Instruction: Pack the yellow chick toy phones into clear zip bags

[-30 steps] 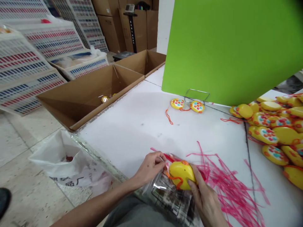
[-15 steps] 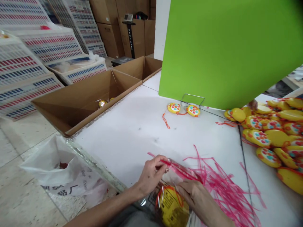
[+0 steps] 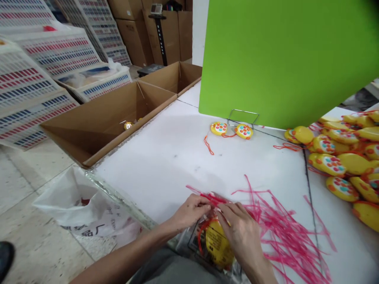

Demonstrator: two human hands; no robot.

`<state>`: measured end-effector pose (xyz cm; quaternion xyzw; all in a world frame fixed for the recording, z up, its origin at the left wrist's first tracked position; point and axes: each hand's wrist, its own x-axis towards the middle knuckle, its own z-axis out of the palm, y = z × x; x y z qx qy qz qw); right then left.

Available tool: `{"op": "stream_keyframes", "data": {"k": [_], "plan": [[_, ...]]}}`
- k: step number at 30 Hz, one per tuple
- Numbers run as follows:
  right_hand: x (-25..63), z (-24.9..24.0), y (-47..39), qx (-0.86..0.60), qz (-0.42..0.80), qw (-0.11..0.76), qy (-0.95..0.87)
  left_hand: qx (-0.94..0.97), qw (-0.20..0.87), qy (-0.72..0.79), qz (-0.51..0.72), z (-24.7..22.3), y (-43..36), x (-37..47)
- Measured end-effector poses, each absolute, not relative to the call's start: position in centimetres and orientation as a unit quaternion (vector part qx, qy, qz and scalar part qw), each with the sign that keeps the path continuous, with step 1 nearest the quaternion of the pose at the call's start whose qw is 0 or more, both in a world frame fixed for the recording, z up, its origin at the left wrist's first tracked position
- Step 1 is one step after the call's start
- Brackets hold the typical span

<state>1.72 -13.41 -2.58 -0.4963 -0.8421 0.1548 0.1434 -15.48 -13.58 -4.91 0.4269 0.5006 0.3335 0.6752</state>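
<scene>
A clear plastic bag lies at the front edge of the white table, over my lap. Inside it is a yellow toy with dark print on its back and an orange cord. My left hand pinches the bag's top edge, where a pink strip runs. On the other side, the fingers of my right hand are closed on the same edge, close to the left fingertips. Its palm covers part of the toy. Loose pink plastic strips lie in a heap beside my right hand.
Yellow toys with coloured dots are piled at the right. Two more lie by a wire stand under a green board. Open cartons line the table's left edge. A white bag stands on the floor.
My right hand has moved up from beside the toy to the bag's top edge, near my left hand. Another person's hand at the far-right pile is out of sight now.
</scene>
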Motion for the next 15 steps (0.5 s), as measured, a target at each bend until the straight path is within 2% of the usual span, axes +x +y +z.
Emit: {"op": "stream_keyframes", "data": {"k": [9,12,15], "plan": [[-0.6,-2.3,-12.6,-0.512,0.161,0.164,-0.827,0.613,0.501,0.529,0.305,-2.9,-14.2,-14.4],[2.4,-2.2,-11.9,-0.568,0.163,0.176,-0.787,0.619,0.503,0.525,0.296,-2.7,-14.3,-15.0],[9.4,-2.5,-11.4,-0.688,0.157,0.126,-0.697,0.567,0.549,0.520,0.326,-3.1,-14.1,-16.0]]}}
